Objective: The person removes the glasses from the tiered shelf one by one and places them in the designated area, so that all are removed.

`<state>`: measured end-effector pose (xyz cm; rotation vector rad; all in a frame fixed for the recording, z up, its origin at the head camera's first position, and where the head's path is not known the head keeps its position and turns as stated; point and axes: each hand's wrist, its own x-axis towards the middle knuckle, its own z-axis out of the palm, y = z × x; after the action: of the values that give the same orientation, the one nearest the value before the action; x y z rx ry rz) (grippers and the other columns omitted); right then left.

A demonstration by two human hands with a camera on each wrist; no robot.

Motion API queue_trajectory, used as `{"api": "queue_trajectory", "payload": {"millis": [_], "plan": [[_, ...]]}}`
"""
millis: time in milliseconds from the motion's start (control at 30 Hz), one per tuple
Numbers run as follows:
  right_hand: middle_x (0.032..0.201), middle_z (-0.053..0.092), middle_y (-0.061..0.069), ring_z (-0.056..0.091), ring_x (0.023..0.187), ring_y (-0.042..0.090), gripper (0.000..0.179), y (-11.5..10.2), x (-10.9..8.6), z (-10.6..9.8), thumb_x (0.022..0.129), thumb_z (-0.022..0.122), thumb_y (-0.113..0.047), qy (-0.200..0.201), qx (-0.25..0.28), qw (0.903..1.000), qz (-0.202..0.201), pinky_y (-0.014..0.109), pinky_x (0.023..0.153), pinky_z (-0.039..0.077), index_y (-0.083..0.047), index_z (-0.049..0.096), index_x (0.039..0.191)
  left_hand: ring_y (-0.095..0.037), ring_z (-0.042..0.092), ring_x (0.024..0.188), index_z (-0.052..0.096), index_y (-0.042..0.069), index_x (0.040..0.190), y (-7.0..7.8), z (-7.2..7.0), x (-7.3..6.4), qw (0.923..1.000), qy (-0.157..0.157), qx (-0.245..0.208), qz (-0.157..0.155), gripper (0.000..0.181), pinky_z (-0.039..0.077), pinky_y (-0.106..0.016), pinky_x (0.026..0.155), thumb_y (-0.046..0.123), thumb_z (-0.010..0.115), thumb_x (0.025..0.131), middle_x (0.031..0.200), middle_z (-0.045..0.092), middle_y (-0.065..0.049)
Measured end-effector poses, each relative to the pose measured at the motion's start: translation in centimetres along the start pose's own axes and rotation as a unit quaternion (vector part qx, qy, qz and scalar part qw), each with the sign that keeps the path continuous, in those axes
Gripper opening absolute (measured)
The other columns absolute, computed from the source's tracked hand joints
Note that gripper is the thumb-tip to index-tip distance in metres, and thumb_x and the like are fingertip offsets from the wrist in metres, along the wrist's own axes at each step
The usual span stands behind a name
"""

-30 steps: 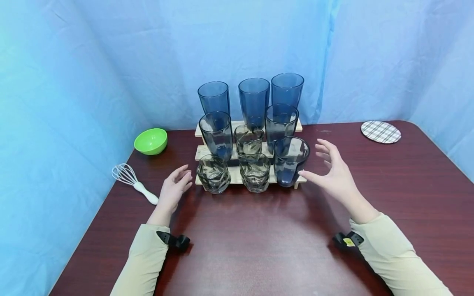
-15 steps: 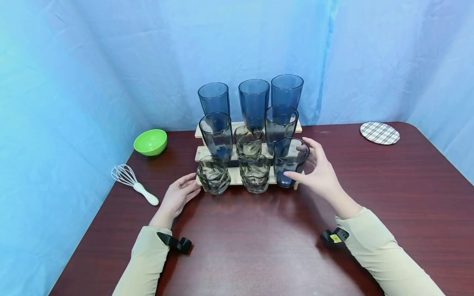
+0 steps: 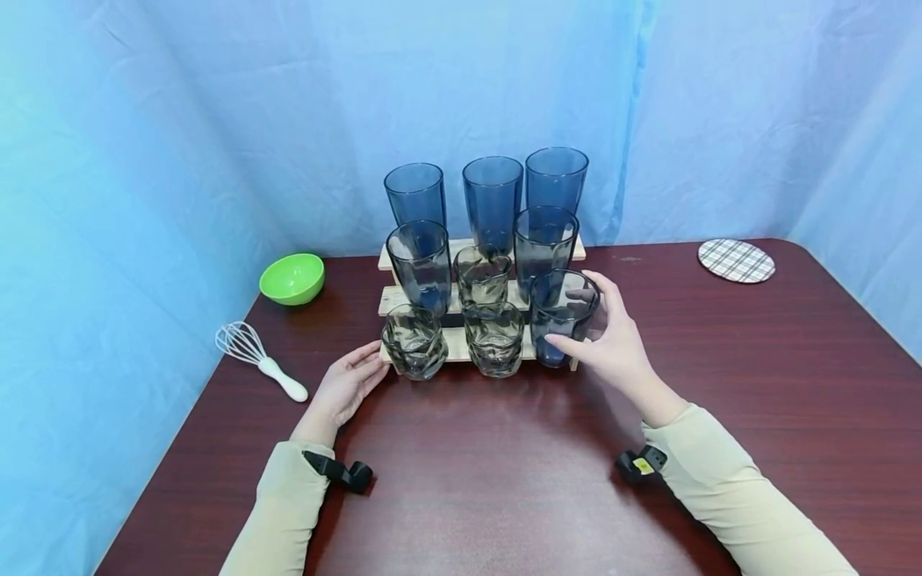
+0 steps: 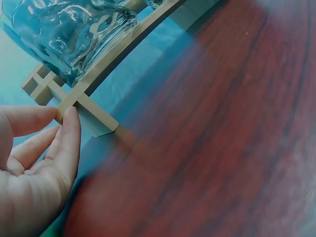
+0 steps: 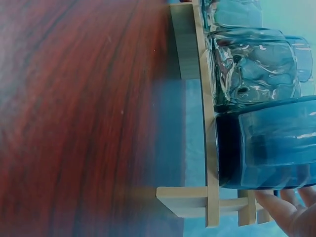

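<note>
Half-closed right hand (image 3: 618,346) curves round a blue glass tumbler (image 3: 551,318), upright at the lower right of a pale wooden tiered rack (image 3: 455,344); the left hand (image 3: 342,390) pinches its left end. Uneven pulling could knock the neighbouring wavy smoky-glass cup (image 3: 494,340).

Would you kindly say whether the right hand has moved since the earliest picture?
Yes: judged against the rack in the head view, the right hand has moved leftward, closer to it.
</note>
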<state>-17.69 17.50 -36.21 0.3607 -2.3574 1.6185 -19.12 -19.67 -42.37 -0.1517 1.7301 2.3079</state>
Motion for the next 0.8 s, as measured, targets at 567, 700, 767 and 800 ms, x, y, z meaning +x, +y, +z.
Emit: {"api": "queue_trajectory", "payload": {"millis": [567,700,767,800], "plan": [[0.124,0.055,0.014,0.056,0.098,-0.002,0.087,0.05,0.00,0.01,0.075,0.079,-0.008,-0.004,-0.012,0.9999,-0.002,0.010,0.076,0.048,-0.018,0.026,0.144,-0.004,0.061,0.092,0.014,-0.006,0.148,-0.07,-0.32,-0.02,0.9962,-0.028,-0.081,-0.012,0.054,0.050,-0.017,0.086,-0.009,0.031,0.098,0.108,0.056,0.004],[0.123,0.055,0.017,0.056,0.096,-0.004,0.088,-0.14,0.15,-0.10,0.075,0.079,-0.007,-0.007,-0.006,0.9999,0.008,0.010,0.075,0.048,-0.017,0.026,0.144,-0.004,0.061,0.093,0.013,-0.005,0.149,-0.20,-0.34,0.12,0.9961,-0.030,-0.082,-0.015,0.054,0.050,-0.016,0.087,-0.009,0.031,0.098,0.116,0.050,0.001],[0.123,0.054,0.019,0.056,0.095,-0.005,0.088,-0.28,0.21,-0.15,0.074,0.079,-0.005,-0.010,0.005,0.9998,0.015,0.010,0.076,0.048,-0.016,0.026,0.143,-0.003,0.061,0.093,0.013,-0.005,0.149,-0.26,-0.32,0.15,0.9962,-0.029,-0.081,-0.015,0.053,0.049,-0.015,0.087,-0.009,0.030,0.098,0.122,0.046,-0.002],[0.122,0.054,0.019,0.056,0.095,-0.006,0.087,-0.37,0.23,-0.16,0.074,0.079,-0.004,-0.010,0.010,0.9997,0.018,0.010,0.076,0.048,-0.015,0.026,0.143,-0.003,0.061,0.094,0.014,-0.004,0.149,-0.29,-0.35,0.17,0.9959,-0.028,-0.084,-0.016,0.054,0.049,-0.015,0.087,-0.009,0.030,0.098,0.124,0.043,-0.004]]}}
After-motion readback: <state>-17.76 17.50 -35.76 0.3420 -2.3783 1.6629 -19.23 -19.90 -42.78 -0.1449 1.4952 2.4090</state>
